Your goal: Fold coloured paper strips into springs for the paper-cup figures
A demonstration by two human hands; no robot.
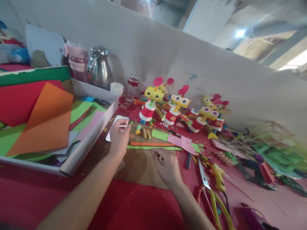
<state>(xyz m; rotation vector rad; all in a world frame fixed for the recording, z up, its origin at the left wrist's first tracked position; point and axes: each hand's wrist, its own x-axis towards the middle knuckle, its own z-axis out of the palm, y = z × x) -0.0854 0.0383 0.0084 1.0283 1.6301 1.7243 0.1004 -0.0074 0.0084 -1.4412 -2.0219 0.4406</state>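
My left hand rests on the red table, fingers curled against a white phone that lies beside a white box. My right hand lies on a brown board with its fingers pinched together at a small scrap; what it holds is too small to name. Just beyond both hands lie a thin green paper strip and an orange strip. Small folded paper springs sit behind them.
A white box of coloured paper sheets fills the left. Several paper-cup figures stand along the white wall. A steel jug, a small jar, scissors and a yellow glue gun lie around; paper scraps clutter the right.
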